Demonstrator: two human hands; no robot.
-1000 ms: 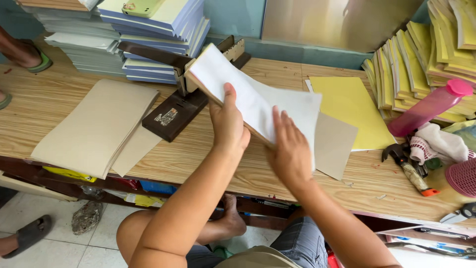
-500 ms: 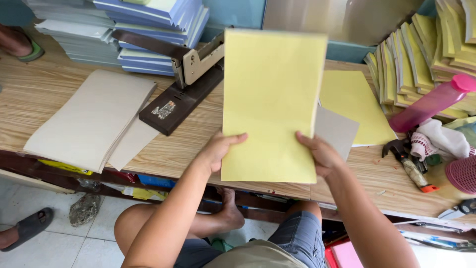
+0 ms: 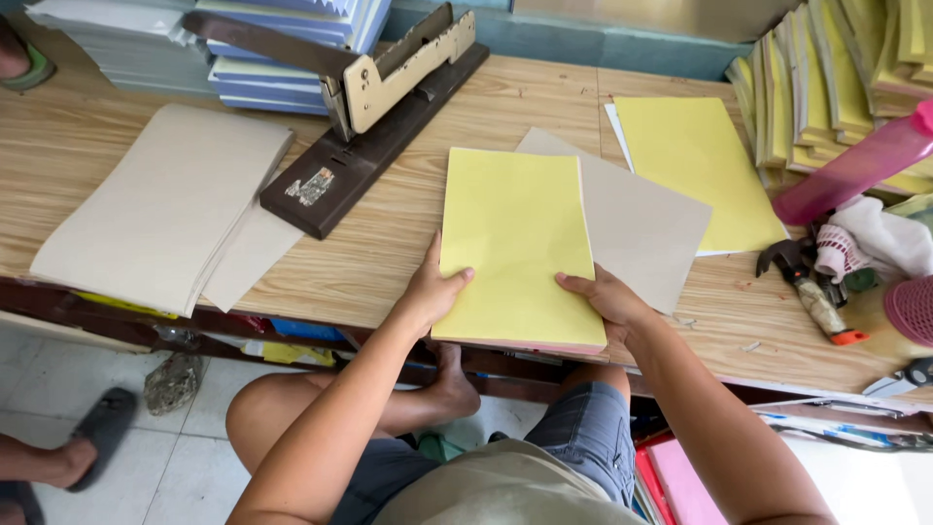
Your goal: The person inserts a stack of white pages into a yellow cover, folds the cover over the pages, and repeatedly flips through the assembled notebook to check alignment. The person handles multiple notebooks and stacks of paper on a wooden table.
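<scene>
Both hands are gripping the yellow-topped paper stack (image 3: 515, 248) flat at the wooden table's (image 3: 408, 262) front edge, left hand (image 3: 428, 297) and right hand (image 3: 607, 297) fingers clamped on its bottom corners, so I'd be squaring those edges evenly before letting go.

The yellow-topped pad (image 3: 515, 248) covers part of the grey card (image 3: 641, 228) beneath it; fingers of the left hand (image 3: 432, 292) and right hand (image 3: 607, 297) disappear under its near edge. At 3 o'clock, the pink bottle (image 3: 855, 170) and scissors (image 3: 909, 377) are cut off
</scene>
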